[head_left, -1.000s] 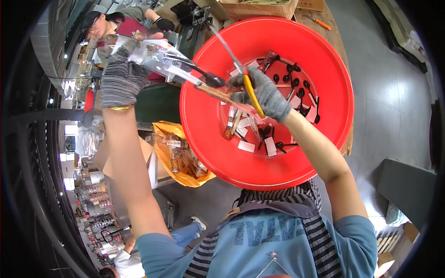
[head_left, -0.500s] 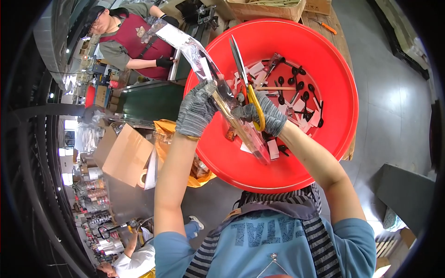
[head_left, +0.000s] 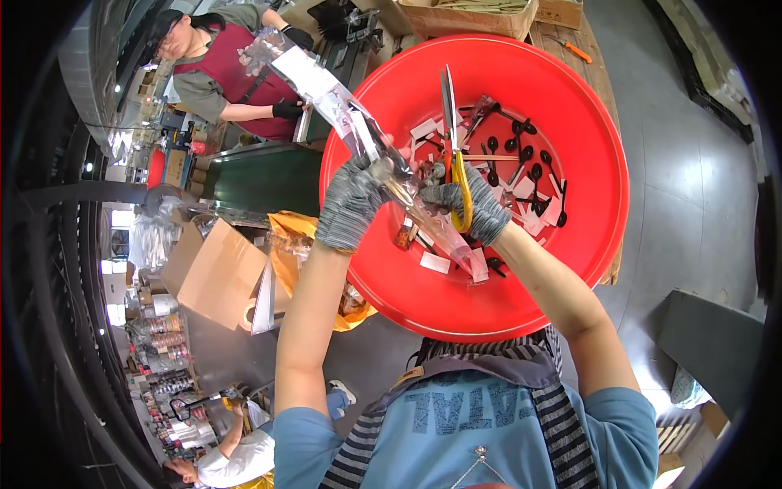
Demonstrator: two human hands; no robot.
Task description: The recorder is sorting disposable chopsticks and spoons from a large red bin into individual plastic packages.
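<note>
Now that the scissors held in my right grip have swung more upright, their blades stand apart from the long clear packet, clasped in my left grip, slanting between both grips over the red tub.

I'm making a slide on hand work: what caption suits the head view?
Gloved left hand grips a clear packet over a red tub; the right hand holds yellow-handled scissors.
</note>
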